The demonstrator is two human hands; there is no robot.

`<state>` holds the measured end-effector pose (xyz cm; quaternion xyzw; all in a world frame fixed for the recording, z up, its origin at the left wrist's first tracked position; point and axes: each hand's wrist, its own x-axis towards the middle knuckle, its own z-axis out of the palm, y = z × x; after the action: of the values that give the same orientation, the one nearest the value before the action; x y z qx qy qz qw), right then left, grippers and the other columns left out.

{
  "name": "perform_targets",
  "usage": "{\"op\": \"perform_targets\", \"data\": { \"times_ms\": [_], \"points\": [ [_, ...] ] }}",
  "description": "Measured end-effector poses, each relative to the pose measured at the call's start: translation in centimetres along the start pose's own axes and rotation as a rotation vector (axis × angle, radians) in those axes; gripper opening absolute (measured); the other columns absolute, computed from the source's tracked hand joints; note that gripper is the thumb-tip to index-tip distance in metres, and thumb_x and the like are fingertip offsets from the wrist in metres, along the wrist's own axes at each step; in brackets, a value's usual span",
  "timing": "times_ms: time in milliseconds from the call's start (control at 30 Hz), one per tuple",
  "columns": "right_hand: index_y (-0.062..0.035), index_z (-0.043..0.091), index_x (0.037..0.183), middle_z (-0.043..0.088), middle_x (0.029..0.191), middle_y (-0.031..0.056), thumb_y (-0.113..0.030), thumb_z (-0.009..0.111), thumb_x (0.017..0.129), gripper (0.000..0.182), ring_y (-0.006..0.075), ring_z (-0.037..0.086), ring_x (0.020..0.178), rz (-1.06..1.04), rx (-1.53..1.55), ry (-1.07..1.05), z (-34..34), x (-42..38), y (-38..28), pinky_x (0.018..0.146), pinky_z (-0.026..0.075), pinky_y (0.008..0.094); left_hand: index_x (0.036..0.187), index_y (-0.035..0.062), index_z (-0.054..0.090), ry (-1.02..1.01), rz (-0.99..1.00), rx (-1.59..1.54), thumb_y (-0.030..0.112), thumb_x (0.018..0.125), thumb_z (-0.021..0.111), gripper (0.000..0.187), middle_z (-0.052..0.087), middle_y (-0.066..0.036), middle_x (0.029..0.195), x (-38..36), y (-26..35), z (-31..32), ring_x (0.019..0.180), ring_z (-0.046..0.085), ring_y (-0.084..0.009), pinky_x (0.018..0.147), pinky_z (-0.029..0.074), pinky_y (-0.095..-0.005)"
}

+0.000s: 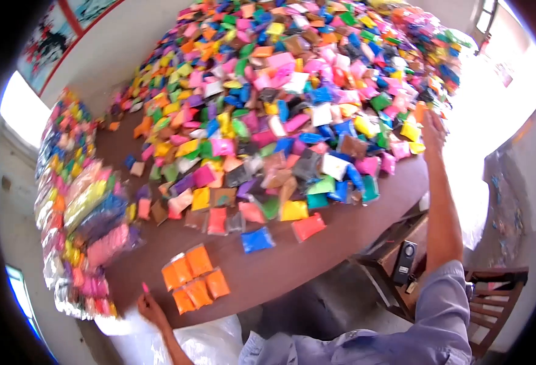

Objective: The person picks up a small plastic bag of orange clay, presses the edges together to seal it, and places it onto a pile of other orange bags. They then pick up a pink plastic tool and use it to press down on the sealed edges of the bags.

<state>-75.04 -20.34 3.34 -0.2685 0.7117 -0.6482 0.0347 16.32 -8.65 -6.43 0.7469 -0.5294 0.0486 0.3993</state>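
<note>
Heap [280, 91]: many small packets in mixed colours, piled loosely across the far part of the brown table [268, 267].
Orange packets [199, 260]: six, laid flat in two close rows of three on the table, apart from the heap, on its near side and toward the left.
Left hand [150, 308]: at the table's near edge, well apart from the heap; the thumb and fingers pinch a small pink item [145, 287], kind too small to tell.
Right hand [433, 131]: arm stretched forward, hand at the heap's right edge, fingers bent and not spread. An orange piece [420, 112] shows at the fingers; blur and glare hide whether it is gripped or only touched.
Blue packet [256, 240]: flat, just off the heap's near edge.
Red packet [308, 227]: at the heap's near edge, to the right of the blue one.
Bags [88, 213]: clear, filled with coloured packets, stacked to the left of the heap.
Black device [405, 261]: upon a wooden stand [389, 267], nearer the person than the heap and to its right.
Chair [490, 310]: wooden, slatted, nearer than the heap, beyond its right side.
Plastic sheeting [210, 340]: clear, below the table's near edge, on the heap's near side.
</note>
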Motion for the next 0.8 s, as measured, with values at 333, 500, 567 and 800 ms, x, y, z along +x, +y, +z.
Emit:
{"op": "perform_targets", "data": {
  "times_ms": [333,500,567,800],
  "points": [
    [-0.0093,0.055,0.138,0.067,0.124,0.0073,-0.031,0.053,0.108,0.037,0.0198,0.068,0.105,0.689,1.006,-0.385,-1.7,-24.6,-7.3,0.082,0.057,0.0332,0.093,0.0014,0.072,0.023,-0.044,-0.041,0.017,0.094,0.068,0.016,0.064,-0.009,0.076,0.2,4.6,-1.1,0.066,0.058,-0.0177,0.062,0.047,-0.0337],
    [-0.0064,0.060,0.132,0.069,0.114,0.0054,-0.023,0.063,0.103,0.034,0.0155,0.068,0.103,0.741,0.772,-0.532,-0.7,-37.7,-10.5,0.079,0.058,0.0303,0.094,0.0018,0.073,0.008,-0.090,-0.097,0.017,0.094,0.069,0.016,0.069,-0.009,0.076,0.3,4.9,-1.7,0.066,0.063,-0.0190,0.063,0.050,-0.0346],
    [-0.0052,0.062,0.130,0.070,0.113,0.0054,-0.018,0.066,0.100,0.033,0.0149,0.068,0.104,0.724,0.743,-0.565,0.6,-41.5,-9.8,0.081,0.058,0.0307,0.094,0.0021,0.073,0.002,-0.090,-0.120,0.017,0.094,0.069,0.016,0.069,-0.009,0.076,0.3,4.2,-1.7,0.065,0.063,-0.0193,0.063,0.050,-0.0347],
    [-0.0002,0.066,0.122,0.070,0.113,0.0065,-0.003,0.076,0.091,0.033,0.0140,0.067,0.105,0.539,0.656,-0.706,3.3,-49.5,-12.7,0.095,0.055,0.0313,0.095,0.0044,0.072,-0.030,-0.087,-0.085,0.017,0.093,0.070,0.013,0.071,-0.012,0.080,0.0,4.9,-2.0,0.070,0.068,-0.0252,0.066,0.053,-0.0374]
  ]
}}
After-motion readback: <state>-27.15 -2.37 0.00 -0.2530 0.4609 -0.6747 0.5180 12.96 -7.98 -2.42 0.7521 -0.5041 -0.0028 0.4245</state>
